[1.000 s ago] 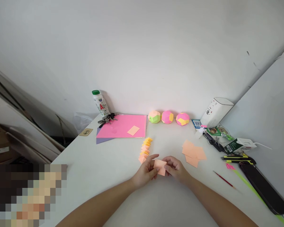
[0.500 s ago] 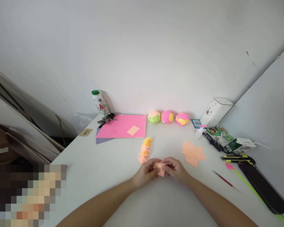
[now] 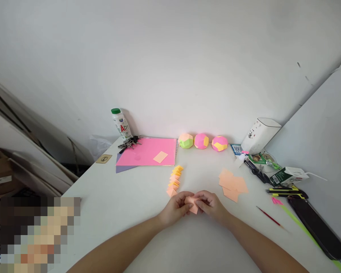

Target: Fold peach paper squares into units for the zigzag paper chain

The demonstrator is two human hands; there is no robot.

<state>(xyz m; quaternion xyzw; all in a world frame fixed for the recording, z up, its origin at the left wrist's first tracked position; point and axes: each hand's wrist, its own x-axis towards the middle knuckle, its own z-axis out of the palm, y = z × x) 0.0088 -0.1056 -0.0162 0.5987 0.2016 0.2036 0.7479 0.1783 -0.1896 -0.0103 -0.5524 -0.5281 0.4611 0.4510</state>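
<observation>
My left hand [image 3: 176, 207] and my right hand [image 3: 211, 205] meet over the white table [image 3: 125, 204], both pinched on one small peach paper piece [image 3: 192, 204] that is partly folded between the fingertips. Just beyond my left hand runs a row of several folded orange and peach paper units [image 3: 174, 179]. A loose pile of flat peach paper squares [image 3: 232, 184] lies beyond my right hand.
Three paper balls [image 3: 201, 141] stand by the wall beside a pink notebook [image 3: 147, 151] with keys [image 3: 129, 142] and a bottle [image 3: 119, 123]. At the right lie a white box [image 3: 260, 134], a utility knife [image 3: 287, 192], a thin red stick [image 3: 268, 216] and a dark tablet [image 3: 315, 226].
The peach piece was held wider and flatter a second ago; my fingers have closed in and folded it smaller. Both hands stay in the same place.
</observation>
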